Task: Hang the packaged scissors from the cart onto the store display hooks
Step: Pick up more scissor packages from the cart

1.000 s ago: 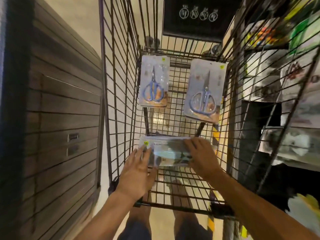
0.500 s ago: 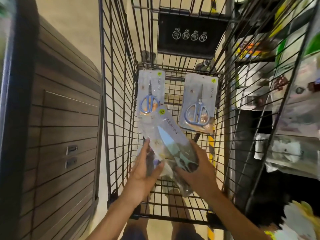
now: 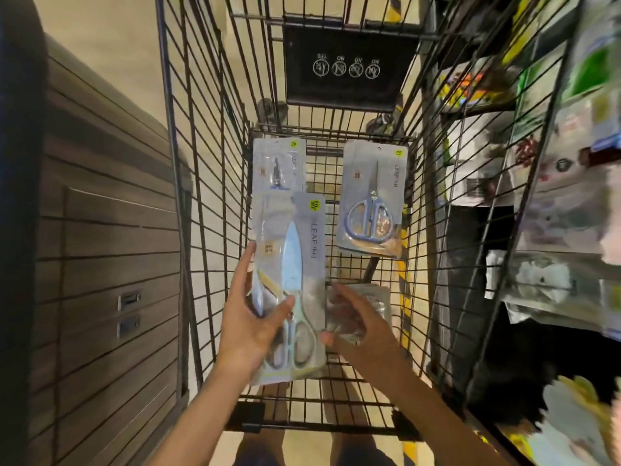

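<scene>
A brown slatted wall panel (image 3: 111,264) runs along the left, a black sign with four round symbols (image 3: 346,67) hangs far ahead, and blurred packaged goods (image 3: 564,203) fill shelves on the right

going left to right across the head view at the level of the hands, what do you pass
Wooden slatted wall → cart side → left hand → held scissors pack → right hand → cart's right side → display packs

— What's the person wearing?
— Nothing on either forearm: the left hand (image 3: 250,326) and right hand (image 3: 361,334) are bare, no rings visible. At six o'clock, dark shorts (image 3: 316,455).
</scene>
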Available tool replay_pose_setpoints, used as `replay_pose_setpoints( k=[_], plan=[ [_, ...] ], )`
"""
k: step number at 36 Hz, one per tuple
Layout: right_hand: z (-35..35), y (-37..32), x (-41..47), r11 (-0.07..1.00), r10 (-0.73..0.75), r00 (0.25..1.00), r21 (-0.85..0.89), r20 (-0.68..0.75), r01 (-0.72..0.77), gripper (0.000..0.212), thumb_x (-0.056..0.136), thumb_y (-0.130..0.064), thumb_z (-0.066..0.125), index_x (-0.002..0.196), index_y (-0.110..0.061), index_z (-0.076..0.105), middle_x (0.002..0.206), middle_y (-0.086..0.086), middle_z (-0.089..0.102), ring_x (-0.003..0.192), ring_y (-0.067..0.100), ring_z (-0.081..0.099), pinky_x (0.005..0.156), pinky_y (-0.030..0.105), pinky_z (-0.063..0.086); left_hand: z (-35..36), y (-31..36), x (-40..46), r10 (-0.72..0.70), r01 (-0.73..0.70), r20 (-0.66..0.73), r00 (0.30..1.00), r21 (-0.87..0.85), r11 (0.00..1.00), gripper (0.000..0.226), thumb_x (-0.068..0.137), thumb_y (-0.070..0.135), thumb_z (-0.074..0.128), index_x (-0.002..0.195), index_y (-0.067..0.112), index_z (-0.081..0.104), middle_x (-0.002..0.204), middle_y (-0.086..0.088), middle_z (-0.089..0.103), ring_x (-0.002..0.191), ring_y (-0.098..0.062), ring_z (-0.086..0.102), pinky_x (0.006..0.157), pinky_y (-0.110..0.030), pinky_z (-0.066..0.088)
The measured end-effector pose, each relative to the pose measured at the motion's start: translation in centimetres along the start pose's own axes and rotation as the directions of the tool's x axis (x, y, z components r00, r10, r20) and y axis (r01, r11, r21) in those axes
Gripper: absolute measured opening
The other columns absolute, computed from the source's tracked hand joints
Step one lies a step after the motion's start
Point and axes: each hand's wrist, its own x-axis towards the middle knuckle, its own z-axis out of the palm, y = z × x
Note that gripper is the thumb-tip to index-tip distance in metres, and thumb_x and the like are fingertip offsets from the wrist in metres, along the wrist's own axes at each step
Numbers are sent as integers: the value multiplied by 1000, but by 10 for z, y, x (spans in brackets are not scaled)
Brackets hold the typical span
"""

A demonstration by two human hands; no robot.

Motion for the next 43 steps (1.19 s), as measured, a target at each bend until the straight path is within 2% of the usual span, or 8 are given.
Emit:
replay_pose_setpoints(
  k=[4, 8, 11, 17, 24, 30, 36, 43],
  plan=[
    [-17, 34, 23, 964, -50, 999, -264, -23, 42, 68, 80, -18, 84, 134, -41, 49, 132, -16, 54, 116, 0, 57, 97, 30, 55, -1, 1, -4, -20, 22, -60, 998, 27, 999, 97, 81, -3, 78, 150, 50, 34, 147, 11, 55, 132, -12, 56, 96, -28, 57],
    [-23, 68, 45, 809, -146, 987, -568, 58, 154, 77, 74, -28, 85, 141, -35, 48, 140, -11, 50, 130, 7, 45, 107, 35, 48, -3, -2, -4, -25, 28, -60, 998, 51, 998, 99, 82, -3, 77, 149, 54, 32, 150, 14, 51, 135, -13, 54, 100, -46, 55],
    [-21, 89, 55, 637, -207, 963, -723, 175, 268, 84, 72, -41, 80, 146, -24, 44, 145, 1, 48, 137, 21, 43, 113, 45, 39, -4, -4, -5, -1, 7, -61, 998, 102, 995, 99, 82, -2, 77, 151, 51, 31, 152, 15, 49, 138, -11, 50, 104, -34, 53],
    [-19, 94, 62, 507, -224, 953, -811, 205, 293, 86, 70, -59, 64, 142, -14, 52, 142, 9, 53, 132, 28, 47, 112, 47, 39, -3, -8, -6, 6, 5, -90, 996, 126, 992, 98, 82, -5, 77, 151, 49, 33, 152, 14, 49, 138, -9, 50, 105, -29, 50],
    [-20, 86, 64, 438, -188, 959, -855, 213, 276, 87, 62, -54, 87, 136, -21, 55, 129, 5, 61, 120, 27, 56, 103, 47, 47, -4, -8, -8, 15, 1, -109, 994, 145, 989, 99, 80, -7, 77, 153, 45, 33, 153, 16, 46, 140, -6, 46, 101, -14, 47],
    [-27, 78, 62, 495, -41, 969, -837, 245, 233, 90, 67, -55, 80, 142, -36, 36, 139, -6, 53, 127, 22, 51, 94, 46, 55, -4, 0, -15, 14, 3, -115, 993, 151, 989, 98, 81, -7, 77, 152, 46, 33, 152, 21, 46, 138, -2, 48, 109, -38, 48],
    [-41, 27, 34, 706, -83, 996, -702, 43, 89, 74, 71, -52, 77, 138, -39, 50, 115, -10, 67, 103, 14, 62, 84, 34, 57, -6, 37, -32, 39, -18, -112, 993, 178, 984, 97, 83, -5, 76, 152, 46, 33, 148, 21, 48, 128, 7, 52, 84, -1, 47],
    [-72, -52, -17, 913, -42, 998, -408, -49, 19, 95, 70, -60, 83, 150, -40, 35, 134, -21, 55, 120, 3, 56, 101, 24, 49, -15, 116, -71, 151, -124, -119, 981, 205, 971, 92, 82, -8, 75, 154, 32, 35, 136, 35, 43, 114, 31, 44, 86, 5, 40]
  ],
)
